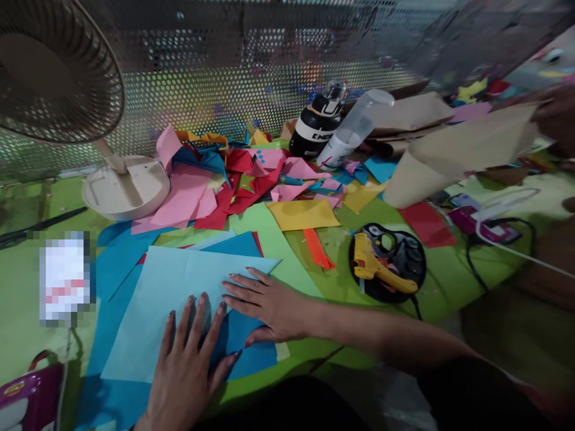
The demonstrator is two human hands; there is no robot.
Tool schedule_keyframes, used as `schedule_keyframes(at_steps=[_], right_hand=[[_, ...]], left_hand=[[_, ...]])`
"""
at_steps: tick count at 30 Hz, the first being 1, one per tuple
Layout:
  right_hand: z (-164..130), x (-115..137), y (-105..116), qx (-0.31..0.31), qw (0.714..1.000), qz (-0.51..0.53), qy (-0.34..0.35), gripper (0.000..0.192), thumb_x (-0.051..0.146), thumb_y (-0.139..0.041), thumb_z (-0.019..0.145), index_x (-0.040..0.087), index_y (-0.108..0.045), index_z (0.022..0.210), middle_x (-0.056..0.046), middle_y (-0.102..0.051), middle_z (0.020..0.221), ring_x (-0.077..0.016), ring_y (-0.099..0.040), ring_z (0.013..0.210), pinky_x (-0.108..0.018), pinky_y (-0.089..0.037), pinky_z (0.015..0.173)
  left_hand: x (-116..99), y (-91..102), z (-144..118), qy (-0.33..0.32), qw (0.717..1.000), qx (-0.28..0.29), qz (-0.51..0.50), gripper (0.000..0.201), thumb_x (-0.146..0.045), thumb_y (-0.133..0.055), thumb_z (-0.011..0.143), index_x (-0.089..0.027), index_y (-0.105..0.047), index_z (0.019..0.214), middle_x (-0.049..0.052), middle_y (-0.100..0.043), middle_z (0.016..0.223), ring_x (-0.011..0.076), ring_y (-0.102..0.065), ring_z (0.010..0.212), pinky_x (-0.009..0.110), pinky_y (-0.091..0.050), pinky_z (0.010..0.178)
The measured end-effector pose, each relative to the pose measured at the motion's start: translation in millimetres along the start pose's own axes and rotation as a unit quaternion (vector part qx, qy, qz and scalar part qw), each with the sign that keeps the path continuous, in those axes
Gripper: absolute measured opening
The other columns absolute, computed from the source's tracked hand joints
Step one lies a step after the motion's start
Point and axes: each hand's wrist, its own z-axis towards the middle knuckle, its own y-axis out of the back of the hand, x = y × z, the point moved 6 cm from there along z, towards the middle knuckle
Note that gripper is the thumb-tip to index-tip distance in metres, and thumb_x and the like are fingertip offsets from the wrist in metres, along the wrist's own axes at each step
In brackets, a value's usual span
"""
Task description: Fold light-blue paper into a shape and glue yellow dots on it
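Your left hand (191,359) lay flat, palm down, fingers spread, on the light blue sheet (157,311), its wrist entering from 6 o'clock. Your right hand (269,305) came in from 3 o'clock on an extended forearm, also palm down, with the fingers held nearly together and pointing toward 9 o'clock, pressing the same sheet's right edge; the thumb rested on the darker blue paper (251,350) beneath. Neither hand gripped anything.

The light blue sheet lay at the near centre of the green table (18,287), overlapping several darker blue sheets.

At 11 o'clock from the hands stood a beige desk fan (58,72) on its round base. At 12 o'clock, a heap of pink, red and blue paper scraps (224,179), with a yellow sheet (303,214) just beyond your right hand. At 2 o'clock, a yellow glue gun (380,266) rested on a black round tray (411,263), well clear of the hands. Farther back, a black bottle (314,129) and a translucent bottle (353,129) leaned side by side. A brown paper cone (458,155) lay at 1 o'clock.

The black bottle's white band carried lettering, only partly legible. A blurred patch at 9 o'clock could not be read.
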Motion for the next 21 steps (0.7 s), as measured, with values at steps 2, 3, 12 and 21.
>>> schedule_keyframes(at_steps=[2, 3, 12, 21], right_hand=[[0.2, -0.2, 0.2, -0.002, 1.000, -0.002, -0.001, 0.073, 0.059, -0.035, 0.096, 0.012, -0.024, 0.152, -0.010, -0.014, 0.160, -0.0280, -0.008, 0.148, -0.051, -0.006, 0.120], [0.2, -0.2, 0.4, -0.005, 1.000, -0.004, -0.001, 0.074, 0.059, -0.036, 0.096, 0.013, -0.023, 0.152, -0.010, -0.014, 0.160, -0.0283, -0.007, 0.148, -0.051, -0.005, 0.120], [-1.0, 0.6, 1.9, -0.027, 0.999, -0.018, -0.003, 0.076, 0.062, -0.040, 0.093, 0.014, -0.026, 0.151, -0.011, -0.015, 0.160, -0.0302, -0.003, 0.148, -0.054, -0.008, 0.119], [-2.5, 1.6, -2.0, -0.031, 0.999, -0.005, 0.002, 0.081, 0.068, -0.034, 0.092, 0.015, -0.024, 0.152, -0.012, -0.018, 0.160, -0.0320, -0.007, 0.148, -0.055, -0.009, 0.118]], left_hand=[[0.5, 0.4, 0.4, 0.004, 1.000, -0.002, -0.006, 0.086, -0.067, -0.051, 0.083, -0.027, -0.022, 0.153, 0.014, -0.037, 0.154, 0.0375, -0.034, 0.139, 0.055, -0.022, 0.112], [0.4, 0.7, 0.5, 0.003, 1.000, -0.003, -0.008, 0.087, -0.068, -0.051, 0.083, -0.027, -0.021, 0.153, 0.013, -0.036, 0.154, 0.0374, -0.034, 0.139, 0.055, -0.022, 0.113], [-0.2, 0.8, 0.4, 0.005, 1.000, -0.003, -0.011, 0.086, -0.067, -0.054, 0.082, -0.027, -0.024, 0.153, 0.013, -0.037, 0.153, 0.0366, -0.032, 0.141, 0.053, -0.019, 0.114], [-3.1, 4.0, -1.2, 0.021, 1.000, 0.018, -0.001, 0.079, -0.066, -0.052, 0.083, -0.028, -0.033, 0.150, 0.012, -0.038, 0.153, 0.0358, -0.032, 0.141, 0.055, -0.014, 0.115]])
